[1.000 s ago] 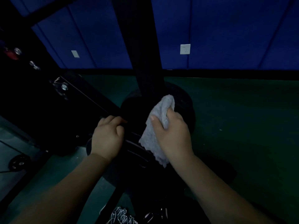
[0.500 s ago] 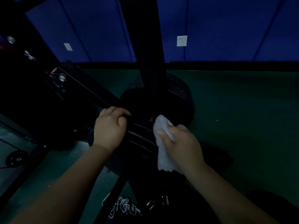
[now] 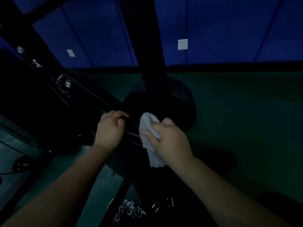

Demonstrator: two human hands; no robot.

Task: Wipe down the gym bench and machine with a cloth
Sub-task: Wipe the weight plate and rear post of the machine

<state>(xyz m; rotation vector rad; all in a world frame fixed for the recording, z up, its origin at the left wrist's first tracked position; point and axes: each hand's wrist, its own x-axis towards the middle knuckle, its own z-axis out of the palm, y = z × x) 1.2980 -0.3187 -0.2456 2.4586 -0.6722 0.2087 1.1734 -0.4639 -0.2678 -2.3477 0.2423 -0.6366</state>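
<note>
- Far left, a dark machine frame (image 3: 54,99) slants down across the view; bolts (image 3: 68,84) glint on it, and a small wheel (image 3: 23,163) sits low on the floor (image 3: 246,112).
- On the blue wall (image 3: 213,30) behind, a light plate (image 3: 70,53) shows to the left of the post.
- The left hand (image 3: 109,130) is curled shut around a dark bar (image 3: 98,97) of the frame, fingers (image 3: 118,114) hooked over its top edge.
- A black upright post (image 3: 147,46) rises through the middle, its foot among stacked dark plates (image 3: 183,102).
- Just right of the left hand, the cloth (image 3: 150,141), pale and bunched, is pressed against the dark plate edges; its lower end hangs free below the hand.
- The right hand (image 3: 170,141) grips the cloth, thumb (image 3: 150,132) across its front and fingers closed behind it.
- Near the bottom, a heap of metal clips (image 3: 129,210) lies on the floor between the forearms.
- A white socket (image 3: 182,44) sits on the wall right of the post.
</note>
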